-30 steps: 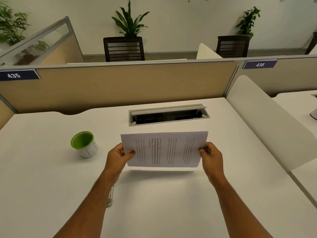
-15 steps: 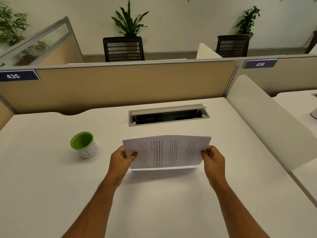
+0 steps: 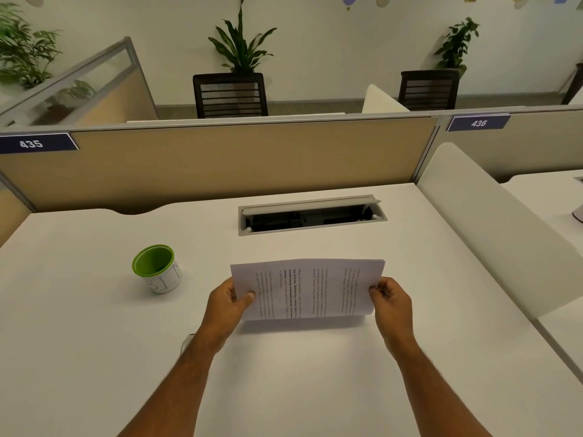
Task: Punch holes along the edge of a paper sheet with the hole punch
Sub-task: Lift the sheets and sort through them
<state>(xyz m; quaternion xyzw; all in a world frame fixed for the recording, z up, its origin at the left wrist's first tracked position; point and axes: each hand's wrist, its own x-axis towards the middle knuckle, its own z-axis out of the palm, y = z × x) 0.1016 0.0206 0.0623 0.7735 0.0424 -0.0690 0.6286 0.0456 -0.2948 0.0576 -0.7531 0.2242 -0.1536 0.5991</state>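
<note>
Both hands grip one printed white paper sheet (image 3: 307, 290) above a white office desk (image 3: 94, 342): the left hand (image 3: 225, 305) is closed on the sheet's left end, thumb on top and fingers beneath, and the right hand (image 3: 391, 302) pinches the right end the same way. Compared with a second ago, the sheet has sunk lower and nearer the person, and its far edge now bows upward at the middle, with a shadow on the desk beneath it showing it is not yet laid down. That suggests the sheet is being squared or folded before punching, though which cannot be told. No holes show along any edge. A pale metal object (image 3: 185, 342), only partly visible beside the left forearm, may be the hole punch; too little shows to be sure. Farther left stands a white cup with a green rim (image 3: 156, 269), well apart from the sheet. Beyond lie an open grey cable tray (image 3: 312, 214) and a tan cubicle partition (image 3: 236, 159).
</note>
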